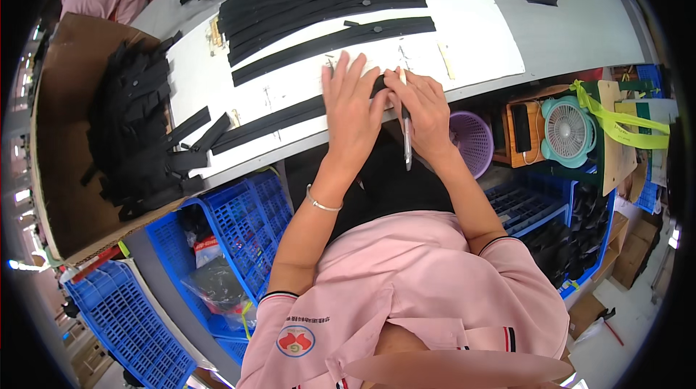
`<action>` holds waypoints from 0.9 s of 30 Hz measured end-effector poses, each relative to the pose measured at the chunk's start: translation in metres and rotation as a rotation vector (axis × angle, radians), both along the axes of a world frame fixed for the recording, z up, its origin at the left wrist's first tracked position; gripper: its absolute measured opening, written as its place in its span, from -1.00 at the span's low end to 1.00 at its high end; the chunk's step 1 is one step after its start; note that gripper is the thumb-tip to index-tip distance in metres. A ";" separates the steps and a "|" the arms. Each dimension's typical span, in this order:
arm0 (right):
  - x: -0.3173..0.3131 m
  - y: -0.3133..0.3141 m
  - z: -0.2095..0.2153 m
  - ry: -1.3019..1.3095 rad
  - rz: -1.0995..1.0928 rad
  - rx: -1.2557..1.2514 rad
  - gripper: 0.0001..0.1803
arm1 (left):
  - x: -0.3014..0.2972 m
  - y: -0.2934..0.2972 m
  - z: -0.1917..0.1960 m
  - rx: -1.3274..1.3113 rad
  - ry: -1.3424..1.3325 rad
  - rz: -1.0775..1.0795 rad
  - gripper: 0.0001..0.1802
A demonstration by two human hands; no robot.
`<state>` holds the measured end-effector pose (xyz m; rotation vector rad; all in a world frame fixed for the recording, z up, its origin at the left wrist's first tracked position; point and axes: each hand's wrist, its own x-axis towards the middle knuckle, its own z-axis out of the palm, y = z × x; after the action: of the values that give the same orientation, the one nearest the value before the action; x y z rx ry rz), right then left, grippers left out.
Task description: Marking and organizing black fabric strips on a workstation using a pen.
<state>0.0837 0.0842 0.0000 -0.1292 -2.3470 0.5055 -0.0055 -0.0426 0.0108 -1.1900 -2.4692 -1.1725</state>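
Pressing flat on the white table [493,34], the left hand [351,110] lies open with fingers spread, holding down a long black strip [268,122] that runs along the table's near edge. The right hand [422,115] is closed around a pen [407,139], whose body hangs down below the palm, while its fingertips pinch the strip's right end just beside the left hand. Both hands touch the same strip, so it sits directly under them, near the front edge.

By my judgement the step in hand is marking or checking this 1 strip against the faint guide marks on the table. The next move seems to call for keeping the strip pinned and straight with the left palm while the right hand brings the pen's tip to the spot; slack in the strip would likely throw the mark off.

Counting what shows: 1 strip under the hands, 1 single strip [333,47] lying apart beyond it, and a stack of strips [319,1] farther back, too overlapped to count. 2 short black pieces [199,130] lie at the left, near a heap of black parts [141,135] on a cardboard sheet [65,171]. Below the table stand 1 purple basket [471,142], 1 small fan [568,131], and at least 3 blue crates [243,222].
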 end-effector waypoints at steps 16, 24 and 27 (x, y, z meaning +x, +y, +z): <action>0.036 0.061 -0.009 -0.180 -0.125 0.120 -0.55 | 0.007 -0.116 -0.008 -0.294 0.007 0.345 -0.37; 0.031 0.051 0.005 -0.234 -0.159 0.053 -0.60 | -0.004 -0.144 -0.010 -0.285 0.002 0.412 -0.34; 0.019 0.035 0.017 -0.184 -0.122 -0.063 -0.61 | -0.005 -0.143 -0.008 -0.263 0.005 0.412 -0.34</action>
<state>0.1024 0.1188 0.0167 -0.3599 -2.4836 0.5273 -0.0107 -0.1861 0.0027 -0.6739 -2.7458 -0.7521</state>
